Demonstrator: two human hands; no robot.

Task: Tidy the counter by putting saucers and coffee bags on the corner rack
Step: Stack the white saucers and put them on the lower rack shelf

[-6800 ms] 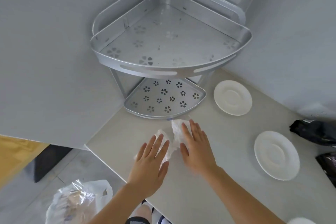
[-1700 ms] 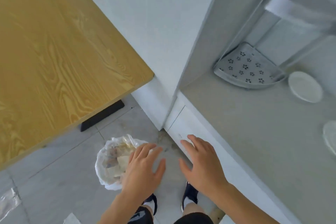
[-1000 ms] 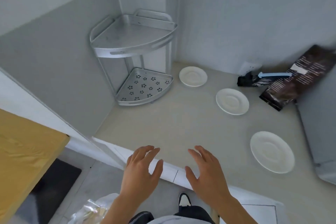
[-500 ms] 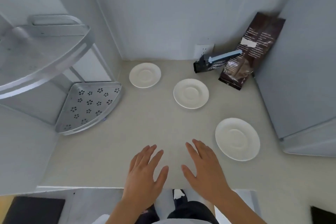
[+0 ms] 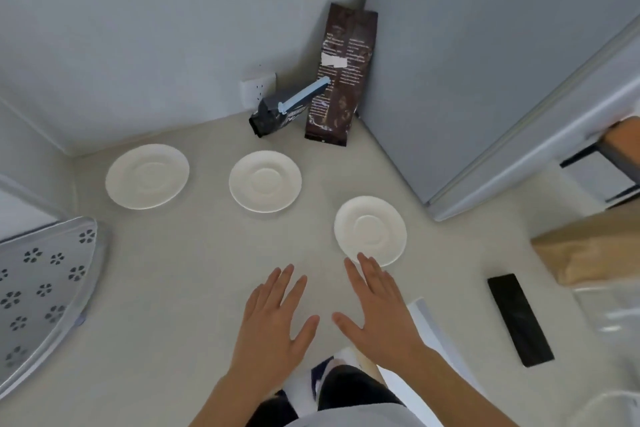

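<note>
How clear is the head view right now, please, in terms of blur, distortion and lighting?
Head view: soft, even light, with only faint shadows under the three saucers and no harsh glare; wide-angle bending curves the walls and stretches the corner rack at the left edge; the centre is fairly sharp, text on the tall coffee bag unreadable; the right edge is smeared.

Your pale counter [image 5: 180, 288] carries three white saucers: one [image 5: 147, 176] near its back-left corner, one [image 5: 265, 181] mid-back, one [image 5: 370, 230] nearer you. Two coffee bags [image 5: 341, 80] [image 5: 277, 113] occupy the back-right corner; the rack's shelf [image 5: 38, 295] sits at the left edge.
</note>
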